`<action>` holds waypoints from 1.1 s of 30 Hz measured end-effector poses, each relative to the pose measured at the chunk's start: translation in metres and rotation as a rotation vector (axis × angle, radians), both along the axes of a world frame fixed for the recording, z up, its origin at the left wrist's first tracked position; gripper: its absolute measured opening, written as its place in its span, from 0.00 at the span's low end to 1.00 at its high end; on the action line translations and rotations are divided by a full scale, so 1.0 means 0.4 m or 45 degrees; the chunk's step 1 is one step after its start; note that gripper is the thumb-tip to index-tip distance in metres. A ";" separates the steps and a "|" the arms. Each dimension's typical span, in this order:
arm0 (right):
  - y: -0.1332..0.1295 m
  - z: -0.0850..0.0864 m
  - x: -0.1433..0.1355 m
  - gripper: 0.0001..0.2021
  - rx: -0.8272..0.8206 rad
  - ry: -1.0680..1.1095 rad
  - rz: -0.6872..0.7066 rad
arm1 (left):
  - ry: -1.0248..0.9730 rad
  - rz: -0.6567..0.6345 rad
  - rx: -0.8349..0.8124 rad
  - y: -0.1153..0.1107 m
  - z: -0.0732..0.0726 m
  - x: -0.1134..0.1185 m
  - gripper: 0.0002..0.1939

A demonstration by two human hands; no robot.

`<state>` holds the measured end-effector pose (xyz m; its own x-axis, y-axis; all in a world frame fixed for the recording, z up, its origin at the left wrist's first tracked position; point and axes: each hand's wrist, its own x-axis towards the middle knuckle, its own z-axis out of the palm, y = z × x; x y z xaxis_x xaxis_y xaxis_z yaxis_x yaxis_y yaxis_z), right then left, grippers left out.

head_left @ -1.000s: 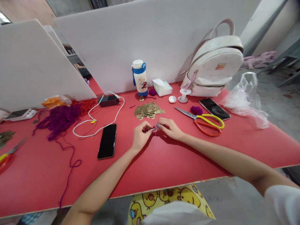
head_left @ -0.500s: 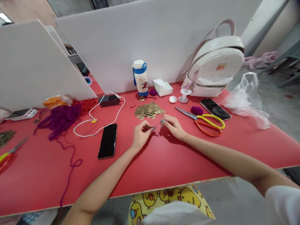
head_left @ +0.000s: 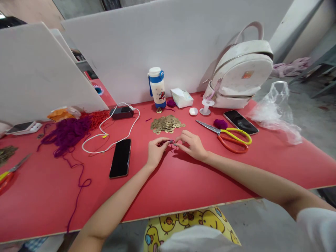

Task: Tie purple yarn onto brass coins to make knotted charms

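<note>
Near the middle of the red table (head_left: 183,185), my left hand (head_left: 156,151) pinches a short piece of dark purple yarn (head_left: 173,148) between thumb and fingertips. A loop of the yarn hangs by the fingertips. Just to the right, my right hand (head_left: 191,145) has its thumb and index finger apart, close beside the yarn. Whether its fingertips touch the yarn cannot be made out. A pile of brass-coloured coins with holes (head_left: 166,123) lies right behind both hands. Scissors with yellow and red handles (head_left: 232,140) rest to the right, next to a small purple yarn ball (head_left: 220,124).
A black phone (head_left: 120,158) and a power bank (head_left: 122,112) with a white cable lie left, before tangled purple yarn (head_left: 70,133). Behind stand a bottle (head_left: 158,87), a tissue pack (head_left: 182,98), a white spool (head_left: 207,106) and a backpack (head_left: 240,75). Another phone (head_left: 240,121) lies right.
My right hand has moved slightly left toward my left hand, and its thumb and index finger have parted. The yarn, stretched between the hands before, now forms a loop at my left fingertips.
</note>
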<state>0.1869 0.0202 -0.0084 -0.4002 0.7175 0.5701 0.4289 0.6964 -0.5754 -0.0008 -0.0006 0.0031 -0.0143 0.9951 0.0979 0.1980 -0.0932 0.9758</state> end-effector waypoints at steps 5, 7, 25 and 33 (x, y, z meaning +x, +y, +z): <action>0.006 -0.004 -0.015 0.14 -0.122 -0.305 0.054 | 0.035 -0.011 0.127 0.007 -0.012 -0.005 0.05; 0.011 -0.011 -0.018 0.13 -0.190 -0.297 0.095 | 0.065 -0.021 0.183 0.010 -0.017 -0.005 0.06; 0.007 -0.010 -0.010 0.07 -0.215 0.171 0.106 | 0.641 -0.151 0.849 -0.014 0.000 -0.022 0.10; 0.008 -0.002 -0.008 0.07 -0.252 0.100 0.238 | 0.366 -0.015 0.770 -0.014 0.002 -0.016 0.06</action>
<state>0.1836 0.0233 -0.0094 -0.4962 0.7359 0.4607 0.2528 0.6301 -0.7342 -0.0072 -0.0060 0.0039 0.1063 0.7638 0.6366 0.4379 -0.6108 0.6596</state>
